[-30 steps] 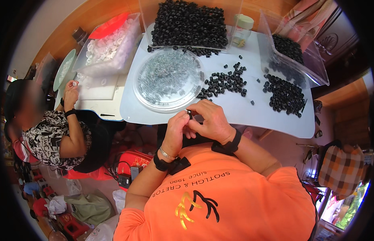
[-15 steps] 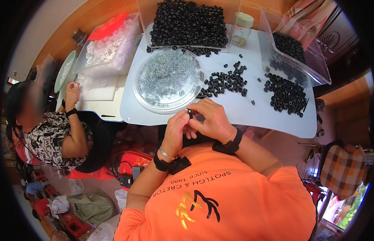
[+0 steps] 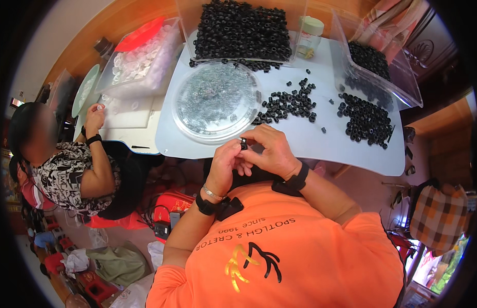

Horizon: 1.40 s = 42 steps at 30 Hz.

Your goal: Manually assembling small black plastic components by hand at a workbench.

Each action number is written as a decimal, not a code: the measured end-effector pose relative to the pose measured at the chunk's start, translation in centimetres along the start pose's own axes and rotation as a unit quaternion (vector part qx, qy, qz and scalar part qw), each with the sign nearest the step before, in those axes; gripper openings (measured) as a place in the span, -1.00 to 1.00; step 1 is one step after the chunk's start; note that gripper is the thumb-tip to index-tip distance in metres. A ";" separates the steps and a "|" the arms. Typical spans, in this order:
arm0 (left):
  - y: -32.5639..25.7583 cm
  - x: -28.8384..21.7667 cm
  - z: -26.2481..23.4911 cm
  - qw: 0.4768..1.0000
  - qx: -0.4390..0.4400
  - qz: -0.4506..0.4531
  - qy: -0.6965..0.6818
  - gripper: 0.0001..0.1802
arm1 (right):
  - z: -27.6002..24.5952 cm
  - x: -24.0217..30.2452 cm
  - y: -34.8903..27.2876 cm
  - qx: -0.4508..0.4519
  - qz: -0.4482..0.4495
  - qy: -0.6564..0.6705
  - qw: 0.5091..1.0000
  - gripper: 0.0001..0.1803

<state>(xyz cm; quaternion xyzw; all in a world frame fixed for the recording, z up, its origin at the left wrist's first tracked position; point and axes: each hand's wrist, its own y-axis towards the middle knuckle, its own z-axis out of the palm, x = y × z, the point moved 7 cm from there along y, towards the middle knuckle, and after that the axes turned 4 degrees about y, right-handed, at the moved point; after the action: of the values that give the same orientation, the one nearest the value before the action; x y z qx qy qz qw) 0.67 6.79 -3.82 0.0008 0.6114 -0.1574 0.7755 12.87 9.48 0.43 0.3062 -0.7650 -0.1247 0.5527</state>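
Observation:
Both my hands meet at the table's front edge around one small black ring-shaped part (image 3: 243,144). My left hand (image 3: 227,167) pinches it from the left, its fingers curled. From the right, my right hand (image 3: 272,151) grips the same part between thumb and forefinger. Just beyond my hands lies a round clear tray (image 3: 179,126) holding many tiny clear, shiny pieces. A loose pile of black parts (image 3: 287,107) is spread to the right of the tray. Farther right sits a second pile of the same black parts (image 3: 365,122).
A clear bin of black parts (image 3: 243,31) stands at the back, beside a lidded jar (image 3: 310,38). Another clear bin (image 3: 402,82) is at the right. Leftward, a co-worker (image 3: 69,169) sits by a bin of white pieces (image 3: 141,59), holding a small white piece.
The whole view has shifted very slightly. My hands keep the same hold on the black part, with only tiny finger movement.

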 end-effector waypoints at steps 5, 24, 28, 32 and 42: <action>0.1 0.6 -0.3 1.000 -0.002 -0.018 0.000 -0.63 | -0.2 0.2 -0.1 -0.022 -0.013 0.002 1.000 -0.73; -0.6 -0.3 -0.1 0.994 -0.037 0.015 0.103 -0.68 | -0.1 0.5 -0.1 -0.019 -0.067 -0.040 0.997 -0.65; -0.6 -0.1 -0.2 0.993 -0.045 0.020 0.109 -0.69 | -0.1 0.7 -0.2 -0.027 -0.076 -0.045 0.996 -0.66; -0.4 0.0 -0.2 0.991 -0.051 0.024 0.120 -0.70 | 0.0 0.5 -0.2 -0.025 -0.065 -0.062 0.996 -0.70; -0.4 -0.1 0.2 0.991 -0.047 0.014 0.122 -0.73 | -0.1 1.0 -0.3 -0.020 -0.068 -0.076 0.995 -0.75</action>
<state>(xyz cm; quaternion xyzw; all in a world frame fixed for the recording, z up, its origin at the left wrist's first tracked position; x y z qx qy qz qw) 0.73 6.40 -3.63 -0.0080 0.7082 -0.1158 0.6964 12.86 8.63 1.05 0.3360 -0.7794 -0.2001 0.4896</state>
